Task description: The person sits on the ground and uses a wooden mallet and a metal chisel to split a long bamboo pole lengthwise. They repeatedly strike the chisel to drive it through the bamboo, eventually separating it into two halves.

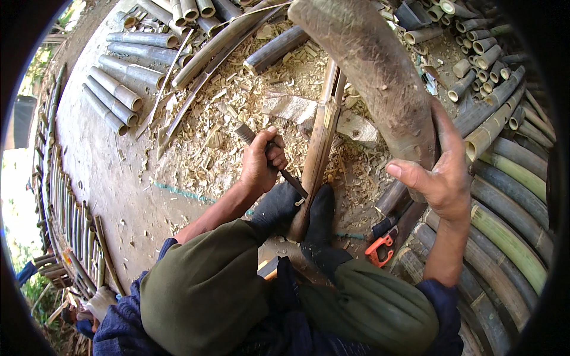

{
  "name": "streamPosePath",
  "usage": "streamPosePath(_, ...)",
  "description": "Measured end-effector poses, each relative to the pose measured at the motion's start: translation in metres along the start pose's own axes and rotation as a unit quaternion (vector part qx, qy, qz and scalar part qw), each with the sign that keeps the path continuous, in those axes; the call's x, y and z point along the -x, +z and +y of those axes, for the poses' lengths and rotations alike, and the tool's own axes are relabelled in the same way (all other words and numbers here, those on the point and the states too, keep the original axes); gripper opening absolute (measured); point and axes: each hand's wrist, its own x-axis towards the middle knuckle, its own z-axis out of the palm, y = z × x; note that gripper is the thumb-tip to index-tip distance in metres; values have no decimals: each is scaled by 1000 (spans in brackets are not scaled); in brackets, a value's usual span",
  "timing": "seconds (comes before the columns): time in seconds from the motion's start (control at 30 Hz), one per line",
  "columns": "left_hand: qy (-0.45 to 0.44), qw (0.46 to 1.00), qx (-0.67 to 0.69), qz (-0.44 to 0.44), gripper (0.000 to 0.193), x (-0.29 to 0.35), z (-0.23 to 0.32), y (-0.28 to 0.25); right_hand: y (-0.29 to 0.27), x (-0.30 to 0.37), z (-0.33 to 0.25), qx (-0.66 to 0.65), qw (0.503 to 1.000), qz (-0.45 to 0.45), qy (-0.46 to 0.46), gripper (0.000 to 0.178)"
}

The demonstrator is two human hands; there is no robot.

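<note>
My left hand [260, 163] is closed around a chisel [292, 181], its blade slanting down to the right. The blade's tip meets a split bamboo pole [316, 157] near the pole's lower end. Between my dark-covered feet [321, 216] that end of the pole is held, while its far end slopes up and away, with a long slot along it. In my right hand [439, 178] is a thick wooden mallet [380, 71], gripped at its near end and raised above the ground. Its head fills the top of the view and hides part of the ground behind it.
Pale wood shavings [237, 98] cover the ground, with a rough wood block [291, 107] behind the pole. An orange-handled saw [382, 249] lies right of my feet. Bamboo poles [510, 219] are stacked at the right; cut bamboo tubes [116, 92] lie at the far left.
</note>
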Motion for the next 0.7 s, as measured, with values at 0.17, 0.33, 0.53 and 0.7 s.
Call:
streamPosePath(0.17,16,999,-40,-8,34,-1,-2,1,2,4,6,5,999,0,-47,84)
streamPosePath(0.33,24,998,-66,2,36,3,-8,8,-2,1,0,11,999,-5,-40,88)
streamPosePath(0.53,118,950,-281,-65,37,27,-24,55,1,-3,-2,36,993,69,-92,93)
streamPosePath(0.7,199,933,-263,-142,26,20,-51,65,3,-6,12,390,904,-165,-55,93)
